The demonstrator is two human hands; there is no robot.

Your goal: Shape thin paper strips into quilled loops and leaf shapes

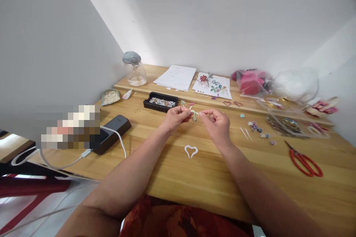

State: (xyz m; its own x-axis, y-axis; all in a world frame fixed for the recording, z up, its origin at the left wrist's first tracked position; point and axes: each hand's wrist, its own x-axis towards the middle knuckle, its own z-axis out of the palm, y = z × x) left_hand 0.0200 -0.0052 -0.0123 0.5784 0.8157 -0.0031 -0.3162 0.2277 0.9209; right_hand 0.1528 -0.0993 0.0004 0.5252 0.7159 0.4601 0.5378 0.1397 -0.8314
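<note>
My left hand [178, 116] is closed in a pinch on a small curved green-and-white piece [194, 116], which looks like a thread-wrapped strip. The fingertips of my right hand [215, 120] are pinched together at the right end of it, on a thin white part. Both hands are raised over the table in front of me. Below them lies a white heart-shaped cutout [191, 150], open at its lower point. Behind my left hand stands a black tray [147, 103] of small beads.
Red-handled scissors [306, 164] lie at the right, near white sticks [246, 133] and small purple flower pieces [254, 126]. A plastic box [308, 127] of wires is at the far right. Paper sheets [176, 77] and a jar [135, 72] stand on the raised back ledge. A black power bank [114, 133] with cables is left.
</note>
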